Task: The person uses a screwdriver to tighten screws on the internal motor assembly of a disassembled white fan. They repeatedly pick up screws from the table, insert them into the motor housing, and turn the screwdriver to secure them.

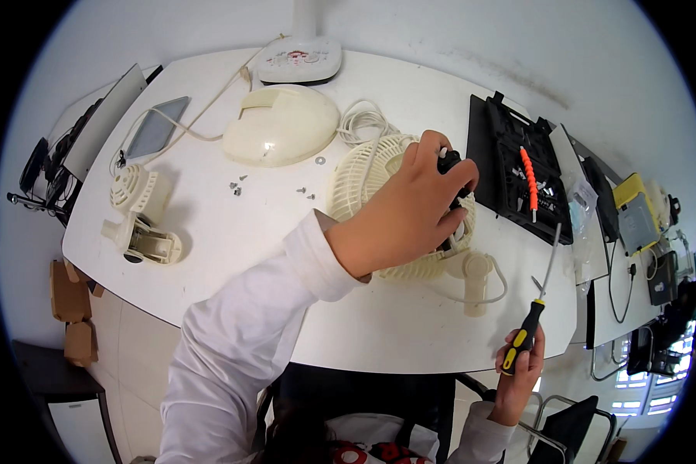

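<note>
My left hand [406, 201] reaches across a cream fan [348, 174] lying on the table, its fingers closed around a black part [450, 161] at the fan's middle. The hand covers much of that part and of the grille. A short cream neck piece [475, 290] with a cable sticks out on the fan's near side. At the table's right front edge, my right hand [522, 367] is wrapped round a black-and-yellow screwdriver [524, 340]. Its metal shaft points up and away, apart from the fan.
An open black tool case [510, 182] holds bits and an orange flexible shaft [529, 182]. Left of the fan lie several small screws [237, 189], a washer [320, 160], a cream oval cover [282, 127] and a cream housing [143, 193]. A fan base [298, 62] stands at the back.
</note>
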{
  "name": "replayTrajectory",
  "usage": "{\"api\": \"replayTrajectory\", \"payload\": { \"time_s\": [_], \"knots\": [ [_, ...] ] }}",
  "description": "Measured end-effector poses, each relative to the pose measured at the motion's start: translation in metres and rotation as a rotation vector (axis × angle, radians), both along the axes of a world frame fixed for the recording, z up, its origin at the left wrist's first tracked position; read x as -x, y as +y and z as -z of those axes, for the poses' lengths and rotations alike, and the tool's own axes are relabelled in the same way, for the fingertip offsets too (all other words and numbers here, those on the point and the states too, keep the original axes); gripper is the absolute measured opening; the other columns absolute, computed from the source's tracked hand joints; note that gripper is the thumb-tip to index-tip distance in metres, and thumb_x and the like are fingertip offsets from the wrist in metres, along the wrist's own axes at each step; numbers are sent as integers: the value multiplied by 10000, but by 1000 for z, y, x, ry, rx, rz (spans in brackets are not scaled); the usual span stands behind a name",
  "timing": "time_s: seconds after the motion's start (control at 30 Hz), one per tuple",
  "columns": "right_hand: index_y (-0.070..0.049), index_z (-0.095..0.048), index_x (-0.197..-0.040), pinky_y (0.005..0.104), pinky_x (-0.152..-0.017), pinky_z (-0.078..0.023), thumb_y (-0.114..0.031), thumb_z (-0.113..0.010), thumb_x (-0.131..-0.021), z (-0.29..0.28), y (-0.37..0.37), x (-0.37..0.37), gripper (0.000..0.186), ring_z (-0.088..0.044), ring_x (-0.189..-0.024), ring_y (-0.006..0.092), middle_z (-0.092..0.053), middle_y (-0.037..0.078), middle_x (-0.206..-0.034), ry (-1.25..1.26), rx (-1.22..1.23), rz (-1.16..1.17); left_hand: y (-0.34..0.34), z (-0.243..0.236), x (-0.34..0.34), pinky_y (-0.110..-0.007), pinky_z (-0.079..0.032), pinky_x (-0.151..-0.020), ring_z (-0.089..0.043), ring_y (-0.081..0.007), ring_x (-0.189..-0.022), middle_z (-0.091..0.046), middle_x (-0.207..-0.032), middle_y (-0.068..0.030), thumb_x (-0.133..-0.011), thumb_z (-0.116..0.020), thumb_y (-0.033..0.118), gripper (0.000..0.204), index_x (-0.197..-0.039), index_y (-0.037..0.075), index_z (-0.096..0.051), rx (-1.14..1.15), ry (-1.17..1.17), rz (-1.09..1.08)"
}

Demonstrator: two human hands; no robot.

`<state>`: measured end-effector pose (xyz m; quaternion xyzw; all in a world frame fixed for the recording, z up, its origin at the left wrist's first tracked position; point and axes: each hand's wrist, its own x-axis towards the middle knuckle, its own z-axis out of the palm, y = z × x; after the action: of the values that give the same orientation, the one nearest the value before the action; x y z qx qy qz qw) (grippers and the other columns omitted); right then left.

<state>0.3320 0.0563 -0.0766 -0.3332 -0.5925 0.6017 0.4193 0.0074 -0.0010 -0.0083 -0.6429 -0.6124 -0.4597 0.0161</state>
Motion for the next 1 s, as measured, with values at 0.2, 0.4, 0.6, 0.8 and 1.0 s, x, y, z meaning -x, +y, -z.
{"api": "replayTrajectory", "payload": {
  "time_s": [0.2,0.4,0.6,0.8,1.0],
  "knots": [
    [-27,-392,-1442,226,-568,-428,-250,-622,-972,-1,-3,10,569,-553,-686,127,-586,98,-1000,-143,-116,87,0,-5,-2,-427,-473,-914,-478,-357,-1084,-370,-1244,-175,-843,-657,41,447,-1253,145,-514,58,-121,14],
    [-73,-486,-1401,210,-709,-435,-211,-578,-992,4,-3,19,441,-540,-846,94,-579,33,-1005,-317,-302,109,7,9,-10,-468,-409,-1027,-401,-455,-1226,-331,-1329,-249,-742,-685,21,574,-1271,141,-498,-192,15,-124],
    [11,-522,-1347,324,-854,-498,-308,-619,-998,10,6,36,482,-630,-962,235,-674,188,-1121,-492,-412,107,11,13,-15,-539,-341,-1095,-335,-524,-1291,-306,-1400,-314,-701,-697,36,663,-1324,92,-482,-364,129,-259],
    [26,-558,-1313,372,-871,-510,-354,-630,-985,6,4,42,508,-652,-988,310,-675,213,-1134,-519,-548,133,-34,-10,26,-458,-401,-1061,-430,-391,-1273,-427,-1374,-190,-752,-719,86,487,-1223,112,-596,-337,124,-323],
    [33,-541,-1335,400,-893,-506,-387,-654,-963,6,-3,47,573,-645,-1020,356,-654,244,-1172,-583,-547,159,-139,34,128,-331,-507,-866,-657,-243,-908,-679,-964,-109,-837,-602,-39,155,-978,-1,-656,-269,-103,-634]
  ]
}}
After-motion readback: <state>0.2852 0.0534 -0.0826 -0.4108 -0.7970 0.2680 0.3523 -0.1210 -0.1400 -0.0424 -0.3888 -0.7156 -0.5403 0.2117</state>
